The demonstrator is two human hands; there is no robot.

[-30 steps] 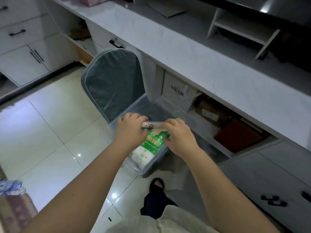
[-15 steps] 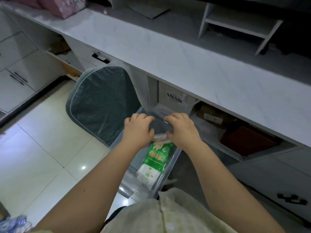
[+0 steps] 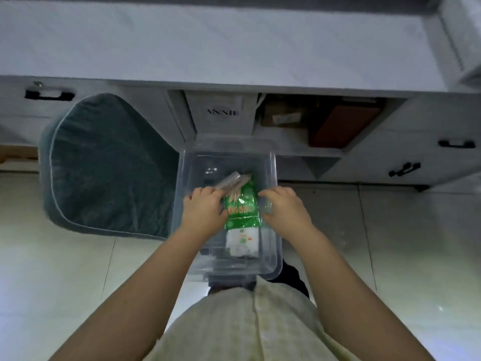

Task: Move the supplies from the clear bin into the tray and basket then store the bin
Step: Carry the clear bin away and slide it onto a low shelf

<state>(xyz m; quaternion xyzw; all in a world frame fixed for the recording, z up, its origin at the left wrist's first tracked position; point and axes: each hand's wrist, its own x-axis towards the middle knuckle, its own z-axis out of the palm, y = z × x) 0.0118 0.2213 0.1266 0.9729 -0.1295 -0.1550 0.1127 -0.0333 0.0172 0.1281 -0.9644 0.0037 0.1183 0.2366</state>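
Left hand [image 3: 204,212] and right hand [image 3: 285,209] each grip a side of the clear bin [image 3: 229,149]. Green packet [image 3: 242,209] lies inside, between them.

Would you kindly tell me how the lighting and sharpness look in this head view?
Head view: dim, bluish light; wide-angle stretch toward the frame edges; print on the green packet slightly soft; one faint glare spot on the floor tiles.

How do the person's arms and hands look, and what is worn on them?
Both forearms are bare; no sleeve reaches them in this view. The left hand and the right hand carry no glove, and I see no ring or watch. The only clothing that shows is a pale, finely checked top at the body.
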